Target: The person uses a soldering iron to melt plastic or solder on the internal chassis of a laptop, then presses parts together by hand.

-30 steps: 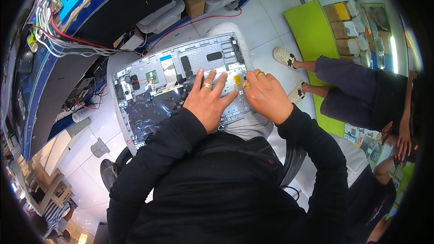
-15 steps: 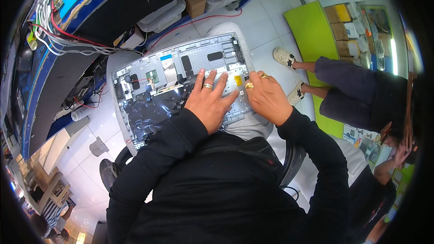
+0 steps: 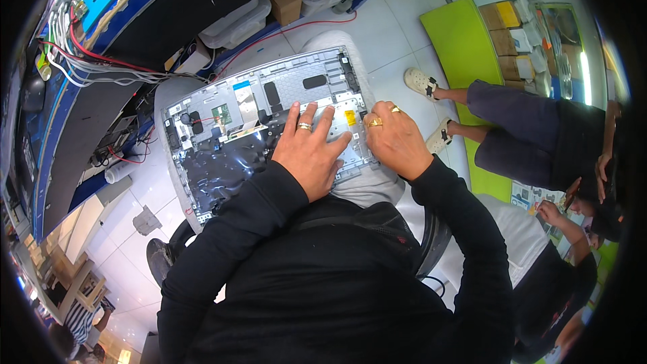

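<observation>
An opened silver laptop chassis [image 3: 320,61] rests across my lap, with a black film section [image 3: 222,165], a small green board [image 3: 222,113], a pale ribbon cable [image 3: 246,104] and a yellow patch [image 3: 350,117]. My left hand [image 3: 306,148] lies open on the chassis, fingers spread over the metal plate near its middle. My right hand [image 3: 397,135] is closed at the chassis's right edge, fingers curled down; whatever they hold is hidden.
A workbench [image 3: 135,23] with cables [image 3: 81,61] runs along the upper left. Plastic bins [image 3: 236,23] and a cardboard box [image 3: 286,8] sit beneath. A green panel [image 3: 458,47] and a standing person [image 3: 526,135] are at right; other people appear at lower right and lower left.
My hands stay at the same spots on the chassis, the right one shifting slightly. The person at the lower right has lifted and reached an arm forward toward the left.
</observation>
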Available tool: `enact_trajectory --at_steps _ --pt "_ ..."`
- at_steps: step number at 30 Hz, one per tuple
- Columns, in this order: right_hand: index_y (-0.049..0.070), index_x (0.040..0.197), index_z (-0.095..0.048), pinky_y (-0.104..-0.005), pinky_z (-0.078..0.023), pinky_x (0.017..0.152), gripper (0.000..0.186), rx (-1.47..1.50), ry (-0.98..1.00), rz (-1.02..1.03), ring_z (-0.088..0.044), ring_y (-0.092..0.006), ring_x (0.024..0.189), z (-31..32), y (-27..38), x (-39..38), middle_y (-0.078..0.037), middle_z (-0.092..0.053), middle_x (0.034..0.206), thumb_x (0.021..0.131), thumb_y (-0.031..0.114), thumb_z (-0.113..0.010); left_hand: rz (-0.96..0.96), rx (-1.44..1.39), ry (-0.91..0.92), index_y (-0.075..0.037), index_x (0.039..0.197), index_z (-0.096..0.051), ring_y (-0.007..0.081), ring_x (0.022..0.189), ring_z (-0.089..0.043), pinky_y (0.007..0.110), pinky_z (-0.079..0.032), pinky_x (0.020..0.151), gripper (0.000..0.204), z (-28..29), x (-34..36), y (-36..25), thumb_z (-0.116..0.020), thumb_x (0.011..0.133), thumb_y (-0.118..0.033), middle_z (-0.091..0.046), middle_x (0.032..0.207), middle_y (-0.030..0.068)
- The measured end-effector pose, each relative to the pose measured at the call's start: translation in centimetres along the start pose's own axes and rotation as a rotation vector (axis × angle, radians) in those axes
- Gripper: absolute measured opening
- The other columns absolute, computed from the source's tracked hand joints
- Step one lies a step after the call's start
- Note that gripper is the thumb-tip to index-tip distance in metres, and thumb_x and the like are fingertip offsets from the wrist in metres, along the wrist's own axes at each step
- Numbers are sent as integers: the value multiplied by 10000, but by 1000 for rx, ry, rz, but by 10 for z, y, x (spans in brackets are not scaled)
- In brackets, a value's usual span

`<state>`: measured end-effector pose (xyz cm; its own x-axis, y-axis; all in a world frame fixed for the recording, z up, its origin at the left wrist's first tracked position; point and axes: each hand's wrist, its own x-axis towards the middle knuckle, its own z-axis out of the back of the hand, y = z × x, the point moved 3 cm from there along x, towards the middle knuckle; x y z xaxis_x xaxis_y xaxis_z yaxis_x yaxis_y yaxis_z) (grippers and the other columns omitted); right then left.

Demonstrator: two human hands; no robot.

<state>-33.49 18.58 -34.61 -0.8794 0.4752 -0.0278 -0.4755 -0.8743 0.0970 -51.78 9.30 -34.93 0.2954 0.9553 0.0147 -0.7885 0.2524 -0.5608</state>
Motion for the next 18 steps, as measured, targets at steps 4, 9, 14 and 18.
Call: enact_trajectory --at_steps 4,9,14,18 --pt "12 909 -640 -407 -532 721 106 52 -37 -33 -612 -293 883 6 3 0 -138 -548 933 830 78 -663 12 -1 -1 -182 1341 -685 468 1423 -442 637 -222 1239 491 -1 1 -2 -763 863 -265 -524 1490 234" --pt "11 925 -632 -423 -523 727 108 143 -26 -50 -609 -303 876 14 7 -12 -137 -544 929 842 71 -668 18 -6 1 -183 1336 -689 470 1423 -441 638 -219 1240 485 0 1 -4 -763 864 -263 -523 1490 235" --pt "25 931 -640 -428 -513 753 144 190 -21 -59 -609 -312 880 10 10 -27 -120 -567 954 822 53 -729 15 -7 -3 -188 1336 -690 469 1425 -439 639 -220 1239 475 0 1 -6 -759 872 -266 -522 1490 234" --pt "23 919 -644 -429 -510 763 124 183 -13 -79 -608 -311 878 10 10 -27 -121 -565 948 829 54 -725 14 0 0 -189 1336 -689 468 1427 -438 639 -220 1239 473 2 2 -8 -757 875 -269 -521 1491 233"
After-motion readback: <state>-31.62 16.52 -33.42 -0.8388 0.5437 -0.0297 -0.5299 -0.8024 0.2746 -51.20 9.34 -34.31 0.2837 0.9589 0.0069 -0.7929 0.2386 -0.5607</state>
